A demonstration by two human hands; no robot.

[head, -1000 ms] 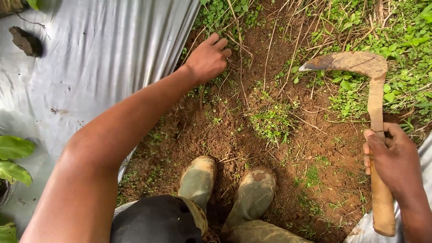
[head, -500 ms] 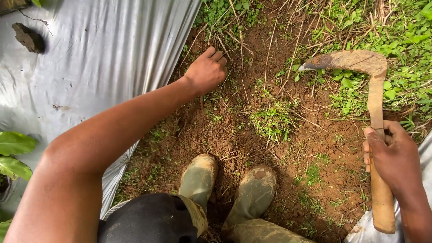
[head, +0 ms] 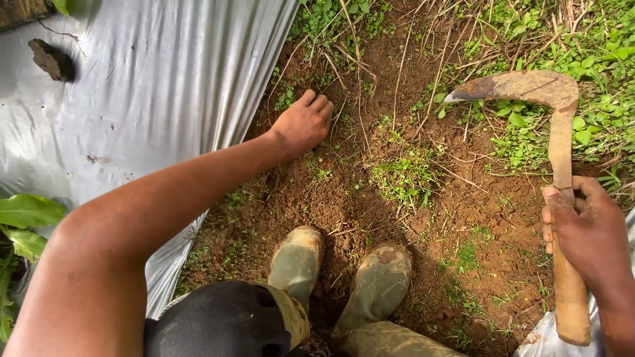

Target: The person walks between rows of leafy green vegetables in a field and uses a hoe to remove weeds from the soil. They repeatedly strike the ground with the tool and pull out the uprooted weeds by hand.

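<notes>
A big silver sheet (head: 152,86) lies beside bare brown dirt (head: 370,218); some green weeds (head: 403,175) remain, so more clearing is left; the right hand (head: 585,231) grips a curved sickle (head: 562,152) tight; the left hand (head: 303,124), fingers curled, presses into dirt and stems.

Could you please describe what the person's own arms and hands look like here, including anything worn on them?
Both arms are bare: no sleeve, glove, watch or band shows on either. The left hand and its whole forearm are uncovered up to the upper arm. The right hand is bare too, with its wrist uncovered to the picture's edge. No rings or markings show on the fingers.
</notes>
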